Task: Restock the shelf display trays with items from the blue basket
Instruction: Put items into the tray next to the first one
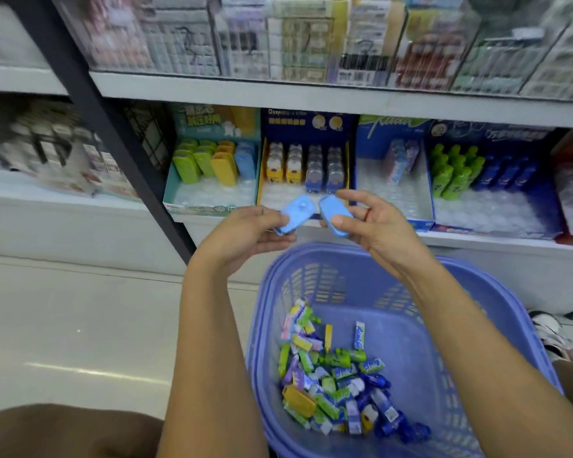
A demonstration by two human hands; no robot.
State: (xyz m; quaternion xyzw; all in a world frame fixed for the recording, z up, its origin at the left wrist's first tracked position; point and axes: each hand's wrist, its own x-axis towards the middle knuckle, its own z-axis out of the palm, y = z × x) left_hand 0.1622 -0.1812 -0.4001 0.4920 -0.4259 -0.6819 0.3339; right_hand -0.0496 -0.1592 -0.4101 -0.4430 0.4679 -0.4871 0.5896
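My left hand (245, 231) pinches a light-blue candy case (294, 215) and my right hand (374, 223) pinches a second light-blue case (334, 214). Both cases hover side by side in front of the low shelf, above the far rim of the blue basket (510, 325). The basket stands on the floor below my arms and holds several loose candy packs (341, 385) in green, purple, blue and yellow. Just beyond my left hand stands the teal display tray (212, 196) with green, yellow and blue cases at its back and bare slots at its front.
Right of the teal tray stand a yellow tray of bear-shaped dispensers (306, 166), a blue tray with a few packs (401, 180) and a dark tray of green and blue bottles (477, 176). A black shelf post (119, 140) slants at left. Shoes (549, 328) lie at right.
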